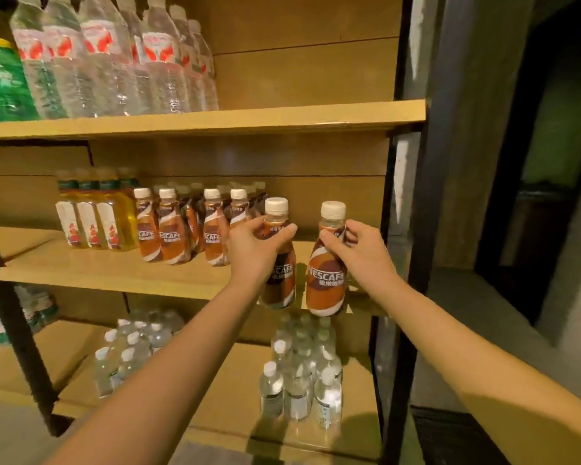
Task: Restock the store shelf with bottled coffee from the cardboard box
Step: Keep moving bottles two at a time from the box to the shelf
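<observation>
Over the near edge of the middle shelf (114,273), the left hand (257,251) grips the left coffee bottle (281,280) by its shoulder. The right hand (358,251) clamps the right coffee bottle (327,283) just beside it. Both bottles are near upright, long axes vertical, white caps up. Farther back and left, shelved coffee bottles (175,233) stand upright beside yellow drink bottles (94,216).

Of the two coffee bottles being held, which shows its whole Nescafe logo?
The bottle in the right hand: its logo faces the camera uncovered. The left hand hides the first letters on the other bottle.
</observation>
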Tool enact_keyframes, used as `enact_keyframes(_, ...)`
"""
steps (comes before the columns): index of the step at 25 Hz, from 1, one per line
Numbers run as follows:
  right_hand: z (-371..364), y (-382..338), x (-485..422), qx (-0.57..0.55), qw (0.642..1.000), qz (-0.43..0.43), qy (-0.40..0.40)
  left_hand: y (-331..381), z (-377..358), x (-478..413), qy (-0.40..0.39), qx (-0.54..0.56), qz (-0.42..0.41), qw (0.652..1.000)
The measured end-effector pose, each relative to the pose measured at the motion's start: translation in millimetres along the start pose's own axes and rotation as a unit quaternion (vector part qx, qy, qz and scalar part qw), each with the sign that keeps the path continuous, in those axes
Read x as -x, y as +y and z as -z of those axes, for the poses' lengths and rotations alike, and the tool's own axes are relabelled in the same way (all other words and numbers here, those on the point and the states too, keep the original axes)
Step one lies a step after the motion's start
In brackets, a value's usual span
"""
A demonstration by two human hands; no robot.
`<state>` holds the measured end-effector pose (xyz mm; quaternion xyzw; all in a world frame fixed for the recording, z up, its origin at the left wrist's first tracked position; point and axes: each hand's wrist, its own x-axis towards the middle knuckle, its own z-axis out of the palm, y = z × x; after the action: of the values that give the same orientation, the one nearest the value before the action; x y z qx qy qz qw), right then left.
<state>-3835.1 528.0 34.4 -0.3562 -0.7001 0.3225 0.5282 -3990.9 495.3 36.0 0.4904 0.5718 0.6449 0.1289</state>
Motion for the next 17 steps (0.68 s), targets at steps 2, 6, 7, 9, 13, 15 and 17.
enact_keyframes(2, -18.5, 1.3, -14.9, 0.014, 0.999, -0.015, 0.027, -8.7, -2.2, -23.3, -0.035, 0.027, 0.005, 0.999)
enact_keyframes(6, -37.5, 7.6, -42.0, 0.02, 0.996, -0.041, 0.073, -26.8, -12.5, -52.9, -0.066, 0.056, 0.016, 0.996)
enact_keyframes(7, -40.4, 10.4, -47.9, 0.021, 0.995, -0.052, 0.078, -31.3, -15.1, -60.0, -0.064, 0.057, 0.024, 0.996)
enact_keyframes(9, -43.6, 18.3, -58.4, 0.034, 0.994, -0.068, 0.077, -39.4, -21.9, -72.7, -0.062, 0.064, 0.039, 0.995)
enact_keyframes(13, -44.8, 31.5, -79.1, 0.04, 0.993, -0.075, 0.079, -44.4, -37.4, -89.8, -0.051, 0.072, 0.055, 0.995)
enact_keyframes(15, -44.4, 38.0, -88.4, 0.045, 0.993, -0.078, 0.074, -44.5, -44.5, -94.5, -0.055, 0.069, 0.061, 0.994)
enact_keyframes(17, -43.3, 43.2, -94.8, 0.05, 0.993, -0.08, 0.067, -46.4, -54.5, -96.6, -0.055, 0.067, 0.059, 0.995)
